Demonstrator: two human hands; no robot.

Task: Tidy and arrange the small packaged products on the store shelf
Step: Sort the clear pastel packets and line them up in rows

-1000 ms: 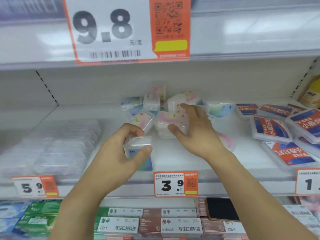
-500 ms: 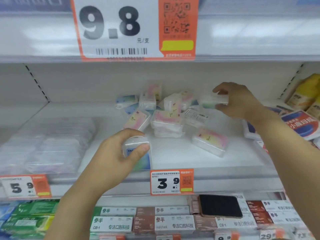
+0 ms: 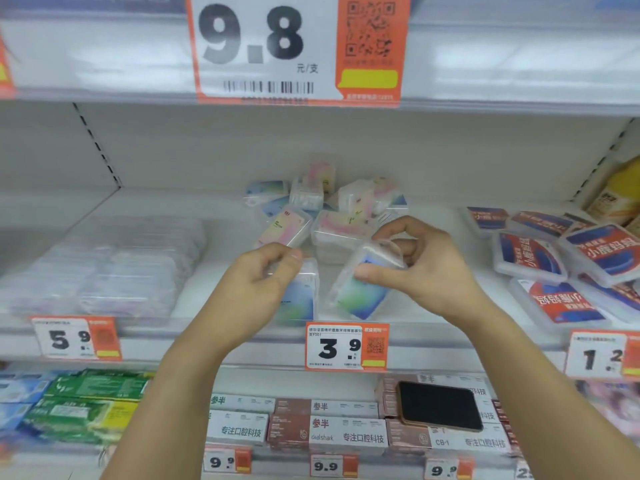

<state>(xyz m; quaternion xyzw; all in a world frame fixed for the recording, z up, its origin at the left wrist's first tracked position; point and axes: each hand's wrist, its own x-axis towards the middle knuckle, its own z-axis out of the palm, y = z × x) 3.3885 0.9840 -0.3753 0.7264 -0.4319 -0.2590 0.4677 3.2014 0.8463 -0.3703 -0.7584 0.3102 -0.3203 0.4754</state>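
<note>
Two hands meet at the centre of the frame, each with a small clear plastic box. The left hand (image 3: 258, 278) curls its fingers over the top of a blue-green box (image 3: 300, 296) standing upright on the white shelf (image 3: 214, 209), near its front edge. The right hand (image 3: 426, 268) pinches a second blue-green box (image 3: 360, 289) between thumb and fingers, tilted, its lower corner down by the shelf edge; whether it touches the shelf I cannot tell. The two boxes are just beside each other. Behind the hands, toward the upper middle, a loose heap of small pastel boxes (image 3: 322, 209) lies jumbled, some flat, some on end, and the right hand partly hides its front. At left sits a blurred stack of clear flat packs (image 3: 114, 268). At right, red-and-blue flat cases (image 3: 554, 265) overlap at odd angles, with a yellow bottle (image 3: 620, 195) at the far right edge. On the shelf lip below the boxes hangs a 3.9 price tag (image 3: 346, 346), with a 5.9 tag (image 3: 76, 337) at left. A large 9.8 tag (image 3: 298, 46) hangs from the shelf above. Lower down, a dark phone (image 3: 440, 405) rests on white and brown cartons (image 3: 346, 424), and green packs (image 3: 90, 400) fill the lower left.
</note>
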